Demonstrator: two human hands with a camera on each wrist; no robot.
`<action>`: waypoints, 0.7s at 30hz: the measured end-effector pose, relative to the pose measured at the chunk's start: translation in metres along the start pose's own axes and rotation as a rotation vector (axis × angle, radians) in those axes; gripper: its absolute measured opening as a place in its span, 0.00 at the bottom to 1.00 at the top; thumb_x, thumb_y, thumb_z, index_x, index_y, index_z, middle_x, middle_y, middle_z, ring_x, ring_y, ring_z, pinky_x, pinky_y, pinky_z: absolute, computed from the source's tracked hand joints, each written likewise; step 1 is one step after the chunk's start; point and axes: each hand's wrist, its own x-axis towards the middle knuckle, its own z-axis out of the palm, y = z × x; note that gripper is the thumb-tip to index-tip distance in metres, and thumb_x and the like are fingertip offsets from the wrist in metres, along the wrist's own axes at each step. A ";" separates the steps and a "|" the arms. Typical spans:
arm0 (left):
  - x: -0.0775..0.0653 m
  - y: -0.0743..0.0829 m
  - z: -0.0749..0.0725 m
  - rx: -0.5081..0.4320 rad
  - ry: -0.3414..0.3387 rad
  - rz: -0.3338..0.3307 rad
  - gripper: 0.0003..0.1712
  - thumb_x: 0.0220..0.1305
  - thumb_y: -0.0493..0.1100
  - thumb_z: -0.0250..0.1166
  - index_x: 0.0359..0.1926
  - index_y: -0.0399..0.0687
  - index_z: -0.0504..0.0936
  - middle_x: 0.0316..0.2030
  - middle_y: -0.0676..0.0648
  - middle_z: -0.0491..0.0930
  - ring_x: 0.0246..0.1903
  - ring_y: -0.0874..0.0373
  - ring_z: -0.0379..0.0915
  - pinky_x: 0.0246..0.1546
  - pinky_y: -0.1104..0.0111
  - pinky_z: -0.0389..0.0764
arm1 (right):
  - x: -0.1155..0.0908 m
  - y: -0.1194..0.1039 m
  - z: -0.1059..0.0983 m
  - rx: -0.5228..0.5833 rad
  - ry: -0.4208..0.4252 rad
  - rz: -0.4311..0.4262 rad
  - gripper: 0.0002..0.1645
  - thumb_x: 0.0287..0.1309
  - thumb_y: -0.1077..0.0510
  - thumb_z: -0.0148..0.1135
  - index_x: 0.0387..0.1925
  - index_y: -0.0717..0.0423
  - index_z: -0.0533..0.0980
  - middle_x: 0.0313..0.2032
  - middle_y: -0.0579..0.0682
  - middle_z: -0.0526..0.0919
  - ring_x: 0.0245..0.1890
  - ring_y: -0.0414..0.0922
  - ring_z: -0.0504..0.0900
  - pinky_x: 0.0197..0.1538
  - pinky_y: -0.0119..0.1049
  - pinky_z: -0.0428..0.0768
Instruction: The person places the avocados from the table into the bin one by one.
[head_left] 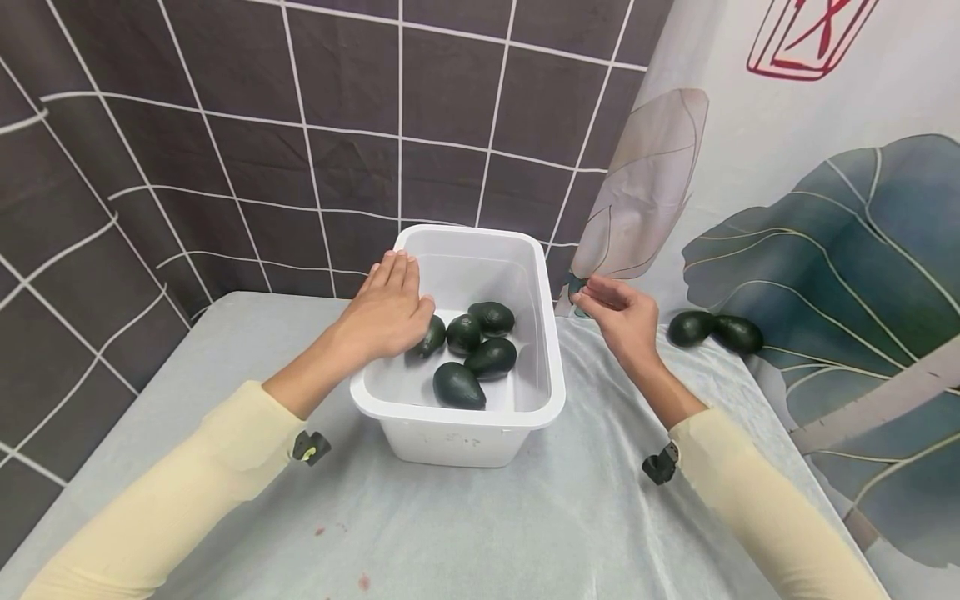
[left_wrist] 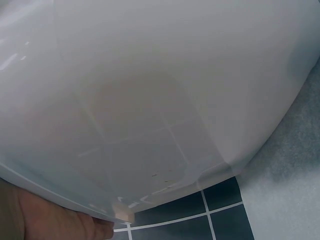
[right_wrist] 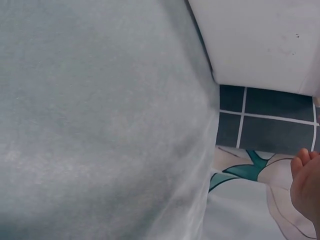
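Observation:
A white plastic tub (head_left: 551, 350) stands on the cloth-covered table, and several dark green avocados (head_left: 458, 386) lie in it. Across the tub's left rim lies my left hand (head_left: 386, 312), its fingers straight and together, the thumb over the inside. That thumb partly covers one avocado (head_left: 430, 337). In the left wrist view the tub's outer wall (left_wrist: 150, 125) fills most of the picture, with part of the hand at the lower left. To the right of the tub, apart from it, my right hand (head_left: 621, 315) hangs with loosely bent fingers and nothing visible in them.
Two more avocados (head_left: 691, 328) lie touching each other at the table's right side, beyond the right hand. A dark cloth with a white grid (head_left: 352, 167) hangs behind the tub. On the right hangs a white cloth with large leaf prints (head_left: 832, 242).

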 end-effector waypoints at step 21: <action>0.000 -0.001 0.001 -0.010 -0.003 -0.003 0.46 0.86 0.54 0.34 0.88 0.24 0.41 0.90 0.25 0.35 0.92 0.30 0.27 0.93 0.43 0.34 | -0.005 0.020 -0.016 -0.025 0.053 0.075 0.30 0.64 0.56 0.84 0.63 0.66 0.88 0.58 0.63 0.94 0.41 0.21 0.91 0.52 0.17 0.86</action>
